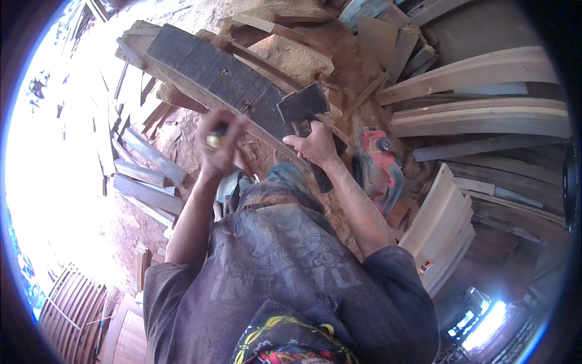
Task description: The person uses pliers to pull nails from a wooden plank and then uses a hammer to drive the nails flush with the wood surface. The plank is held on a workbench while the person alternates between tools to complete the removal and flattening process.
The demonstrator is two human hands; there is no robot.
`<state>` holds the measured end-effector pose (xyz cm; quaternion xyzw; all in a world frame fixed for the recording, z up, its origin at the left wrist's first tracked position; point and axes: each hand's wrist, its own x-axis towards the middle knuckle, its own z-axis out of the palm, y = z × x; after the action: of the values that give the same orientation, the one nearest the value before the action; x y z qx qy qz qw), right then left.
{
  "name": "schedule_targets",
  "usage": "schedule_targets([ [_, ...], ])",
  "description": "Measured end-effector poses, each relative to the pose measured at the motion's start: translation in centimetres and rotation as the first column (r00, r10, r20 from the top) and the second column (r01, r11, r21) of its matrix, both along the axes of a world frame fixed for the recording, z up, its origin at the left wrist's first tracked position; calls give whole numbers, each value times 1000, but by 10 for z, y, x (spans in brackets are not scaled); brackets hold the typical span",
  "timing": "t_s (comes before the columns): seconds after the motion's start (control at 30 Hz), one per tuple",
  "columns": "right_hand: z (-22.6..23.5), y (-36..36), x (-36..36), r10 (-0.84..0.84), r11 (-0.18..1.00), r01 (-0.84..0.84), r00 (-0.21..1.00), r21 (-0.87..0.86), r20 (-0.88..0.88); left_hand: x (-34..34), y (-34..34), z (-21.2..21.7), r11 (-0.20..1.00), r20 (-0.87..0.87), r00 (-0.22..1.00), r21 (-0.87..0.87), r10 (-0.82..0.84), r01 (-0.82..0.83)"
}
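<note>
My right hand [316, 145] is wrapped round the handle of a mallet with a dark block-shaped head [303, 102]. The mallet's head lies over the near right end of a thick beam [206, 64] with a dark, worn top. Slightly blurred, my left hand [219, 142] is closed around a short tool handle [214, 141] with a pale yellowish rounded end. Whatever blade or tip it has is hidden. That hand hovers by the beam's near edge; whether the tool touches the wood I cannot tell.
A red and black power tool [379, 164] rests right of the beam. Curved boards [479, 115] are stacked at the far right, and pale planks [439, 230] carry an orange tape measure [426, 266]. Offcuts [148, 191] lie left. Sawdust [291, 57] covers the ground.
</note>
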<state>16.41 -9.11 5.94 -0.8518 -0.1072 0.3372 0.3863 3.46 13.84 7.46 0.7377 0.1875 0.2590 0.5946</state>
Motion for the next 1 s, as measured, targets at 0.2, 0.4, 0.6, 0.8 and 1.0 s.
schedule_targets([
  [0.2, -5, -2, -16, -141, 979, 134, 990, 156, 30, 8, 72, -20, 629, 85, 923, -755, 375, -186],
  [0.4, -4, -15, -11, -283, 888, 337, 937, 314, -205, 27, -39, 114, 865, 277, 853, 384, -442, 323],
  [0.6, 29, -68, -43, -4, 415, 681, 664, 603, -748, 26, -120, 84, 658, 223, 686, 585, -693, 475],
  [0.8, 77, -121, -73, -234, 490, 586, 802, 646, -549, 24, -175, 84, 408, 109, 443, 624, -890, 667],
  [1.0, 133, -235, -89, -596, 463, 677, 715, 572, -365, 26, -200, 94, 359, 85, 368, 502, -926, 787],
])
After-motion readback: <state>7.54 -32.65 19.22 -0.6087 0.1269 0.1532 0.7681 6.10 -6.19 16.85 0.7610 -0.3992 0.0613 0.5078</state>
